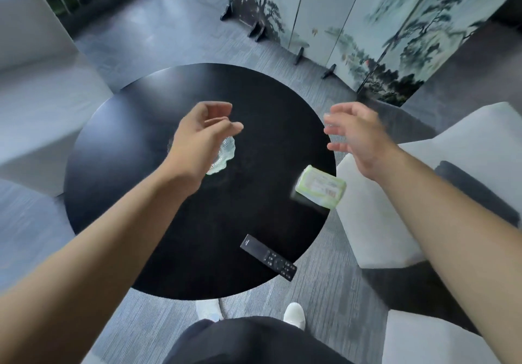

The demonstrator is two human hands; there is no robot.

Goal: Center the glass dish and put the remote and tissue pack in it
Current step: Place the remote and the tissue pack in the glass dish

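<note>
A small ribbed glass dish (pixel 223 156) rests on the round black table (pixel 135 166), left of its middle, partly hidden under my left hand (pixel 204 135). That hand hovers over the dish with curled fingers and holds nothing. A green and white tissue pack (pixel 320 187) lies at the table's right edge. A black remote (pixel 268 257) lies near the front edge, its tip over the rim. My right hand (pixel 357 135) hangs above the right rim, fingers spread, blurred, holding nothing.
Pale grey armchairs stand at the left (pixel 36 81) and at the right (pixel 423 180). A painted folding screen (pixel 353 24) stands behind the table. My feet in white shoes (pixel 293 314) are on grey carpet under the near edge.
</note>
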